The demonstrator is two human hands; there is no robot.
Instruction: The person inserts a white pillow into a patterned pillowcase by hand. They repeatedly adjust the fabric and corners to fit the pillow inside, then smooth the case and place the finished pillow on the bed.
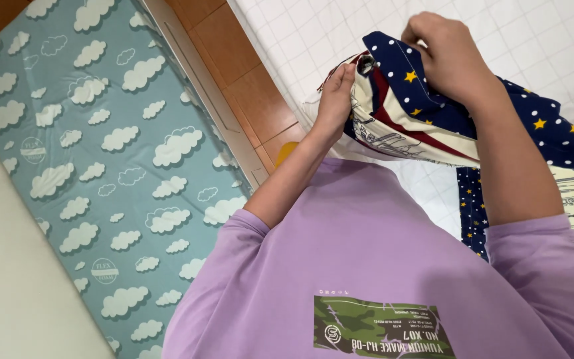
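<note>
- The patterned fabric cover (pixel 433 126), navy with yellow stars, red and cream stripes and a line-drawn skyline print, is bunched up between both hands, raised just above the white quilted mattress (pixel 539 40), with its loose end trailing down on the person's right.
- The left hand (pixel 335 100) is closed in a pinch on a folded edge of the cover, near a small metal piece, possibly a zip pull; too small to be sure.
- The right hand (pixel 450 56) is closed from above, gripping a gathered bunch of the navy starred part.
- Handling it well seems to call for keeping the pinched edge taut with the left hand while the right feeds cloth along evenly, so that no layers twist or snag.
- The person wears a purple T-shirt (pixel 367 266) with a green camouflage patch.
- To the left, a teal cloud-print mattress (pixel 94 153) lies on the wooden floor (pixel 234 60), beside a pale bed frame rail (pixel 214 100).
</note>
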